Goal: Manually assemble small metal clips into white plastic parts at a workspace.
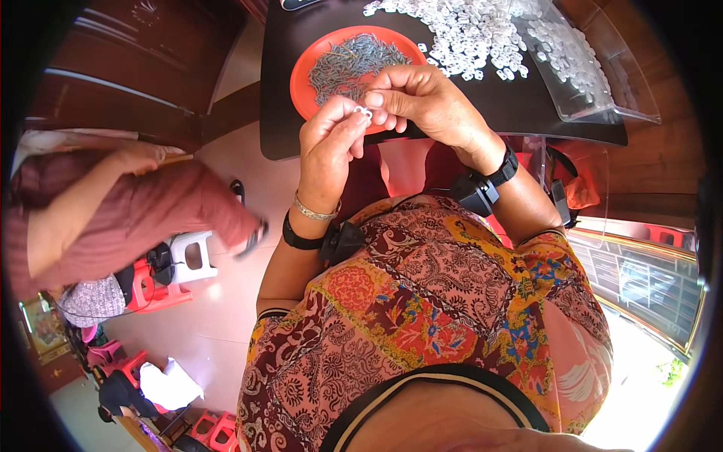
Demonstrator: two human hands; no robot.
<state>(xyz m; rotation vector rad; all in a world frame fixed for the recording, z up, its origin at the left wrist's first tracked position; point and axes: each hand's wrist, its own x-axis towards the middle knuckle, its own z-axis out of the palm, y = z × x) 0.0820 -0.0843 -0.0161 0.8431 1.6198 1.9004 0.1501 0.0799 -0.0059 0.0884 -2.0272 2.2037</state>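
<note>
Between thumb and fingertips, my left hand [328,143] pinches a small white plastic clip [363,112]. My right hand [431,102] is closed right beside it, thumb against forefinger at the clip's edge; whatever those fingers hold is too small to make out. Both hands are over the near rim of a round red plate [300,79]. Many thin grey metal pins or screws [360,59] lie heaped on that plate. Beyond my right hand, a loose pile of similar white clips [482,39] spreads over the dark table [527,120].
A clear plastic tray [602,114] with more white clips stands at the table's right. On my left a person in reddish-brown clothes [143,200] is close by. Red stools [162,297] and a white stool [193,256] stand on the tiled floor.
</note>
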